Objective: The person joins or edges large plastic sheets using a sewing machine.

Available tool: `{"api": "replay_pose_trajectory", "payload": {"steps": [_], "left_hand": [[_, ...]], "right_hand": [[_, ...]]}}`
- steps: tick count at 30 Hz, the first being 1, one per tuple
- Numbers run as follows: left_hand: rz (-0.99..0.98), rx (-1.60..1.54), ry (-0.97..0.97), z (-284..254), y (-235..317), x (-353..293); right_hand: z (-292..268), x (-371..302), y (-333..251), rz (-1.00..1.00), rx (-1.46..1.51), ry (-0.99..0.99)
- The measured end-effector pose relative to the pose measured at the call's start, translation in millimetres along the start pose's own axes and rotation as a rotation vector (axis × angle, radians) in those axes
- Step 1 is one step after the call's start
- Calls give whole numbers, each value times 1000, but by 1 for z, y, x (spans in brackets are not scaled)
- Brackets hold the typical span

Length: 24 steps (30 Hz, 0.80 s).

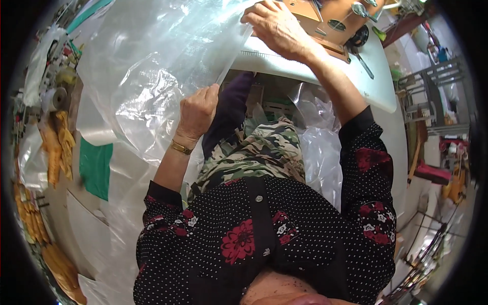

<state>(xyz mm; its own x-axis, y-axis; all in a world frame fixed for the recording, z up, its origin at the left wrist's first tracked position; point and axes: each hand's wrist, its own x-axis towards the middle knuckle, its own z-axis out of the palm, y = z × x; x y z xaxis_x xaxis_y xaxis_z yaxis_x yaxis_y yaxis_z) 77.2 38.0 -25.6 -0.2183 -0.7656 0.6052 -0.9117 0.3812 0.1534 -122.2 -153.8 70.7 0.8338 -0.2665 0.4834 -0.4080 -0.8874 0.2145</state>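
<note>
A large sheet of clear plastic film [168, 56] spreads over the left part of the white worktable [325, 68] and hangs down beside my left arm. My left hand [198, 112] is closed in a pinch on the film's near edge, in front of the table. Farther off, my right hand [279, 30] grips the same edge between bent fingers and thumb. The film runs fairly straight between the two hands. Right beside my right hand stands an orange-brown sewing machine [338, 18], partly cut off by the picture's top.
A dark slim tool [363, 65] lies on the table right of the machine. Crumpled clear plastic [317, 152] is bunched by my lap. At left are a green cloth [95, 168] and yellow-orange bundles [58, 147]. Metal racks [437, 96] stand at right.
</note>
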Motion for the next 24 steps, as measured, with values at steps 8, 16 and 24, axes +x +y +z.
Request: {"api": "replay_pose_trajectory", "payload": {"steps": [8, 16, 24], "left_hand": [[-219, -49, 67, -12, 22, 9], [-415, -200, 83, -20, 33, 12], [-407, -419, 40, -25, 33, 8]], "right_hand": [[-24, 16, 28, -122, 209, -300], [-25, 16, 40, -187, 218, -277], [-14, 19, 46, 48, 402, -257]]}}
